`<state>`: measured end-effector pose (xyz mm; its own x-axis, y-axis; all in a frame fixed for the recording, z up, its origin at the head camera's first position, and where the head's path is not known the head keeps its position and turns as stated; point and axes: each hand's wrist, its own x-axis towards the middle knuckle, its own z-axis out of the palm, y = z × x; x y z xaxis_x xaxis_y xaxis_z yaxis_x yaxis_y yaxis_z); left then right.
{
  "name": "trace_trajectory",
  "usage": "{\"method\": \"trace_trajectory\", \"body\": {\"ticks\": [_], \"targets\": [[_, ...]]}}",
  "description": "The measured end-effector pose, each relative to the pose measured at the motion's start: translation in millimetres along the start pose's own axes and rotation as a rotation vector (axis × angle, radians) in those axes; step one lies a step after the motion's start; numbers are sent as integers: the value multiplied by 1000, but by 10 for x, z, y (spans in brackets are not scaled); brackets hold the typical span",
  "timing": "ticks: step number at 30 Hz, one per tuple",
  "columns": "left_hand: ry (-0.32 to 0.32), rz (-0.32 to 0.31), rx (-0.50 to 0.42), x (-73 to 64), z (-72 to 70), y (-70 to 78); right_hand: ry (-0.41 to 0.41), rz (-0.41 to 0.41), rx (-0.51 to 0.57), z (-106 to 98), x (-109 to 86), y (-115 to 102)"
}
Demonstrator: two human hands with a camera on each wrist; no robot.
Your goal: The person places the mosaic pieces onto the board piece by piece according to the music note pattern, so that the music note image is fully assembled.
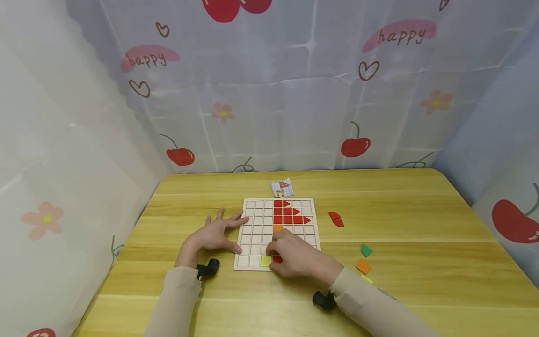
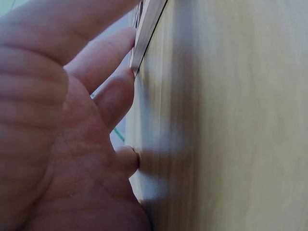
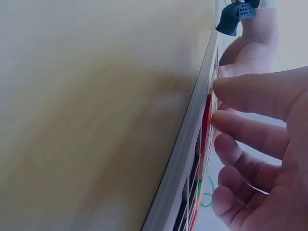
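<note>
A wooden grid board (image 1: 254, 234) lies on the table. Red tiles (image 1: 288, 219) form three pointed rows in its upper part, with an orange tile (image 1: 278, 228) just below them. My left hand (image 1: 216, 232) spreads its fingers along the board's left edge, thumb and fingertips touching it. Over the lower middle bends my right hand (image 1: 296, 255), thumb and index fingertips close together at the board's surface. Near those fingertips are a yellow-green tile (image 1: 265, 260) and a red tile (image 1: 277, 259) in the bottom row. I cannot tell whether the fingertips pinch a tile. The right hand hides several squares.
Behind the board lies a small pattern card (image 1: 281, 187). To the right are two red curved pieces (image 1: 338, 223), a green piece (image 1: 366, 250), an orange square (image 1: 363, 267) and a yellow piece (image 1: 367, 279), partly hidden by the right sleeve. Printed curtains surround the table.
</note>
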<state>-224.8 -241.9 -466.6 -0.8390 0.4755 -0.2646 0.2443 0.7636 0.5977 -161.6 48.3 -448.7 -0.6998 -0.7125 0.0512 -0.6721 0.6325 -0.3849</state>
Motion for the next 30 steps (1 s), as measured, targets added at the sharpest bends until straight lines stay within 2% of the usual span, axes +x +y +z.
{"method": "trace_trajectory", "body": {"ticks": [11, 18, 24, 30], "targets": [[10, 10, -1, 11, 3, -23, 40, -6, 84, -117, -250, 169], [6, -1, -2, 15, 18, -39, 25, 10, 87, -219, -521, 343], [6, 7, -2, 17, 41, -42, 6, 25, 68, -392, -762, 479], [8, 11, -6, 24, 14, -40, 14, -25, 72, -475, -982, 637]]}}
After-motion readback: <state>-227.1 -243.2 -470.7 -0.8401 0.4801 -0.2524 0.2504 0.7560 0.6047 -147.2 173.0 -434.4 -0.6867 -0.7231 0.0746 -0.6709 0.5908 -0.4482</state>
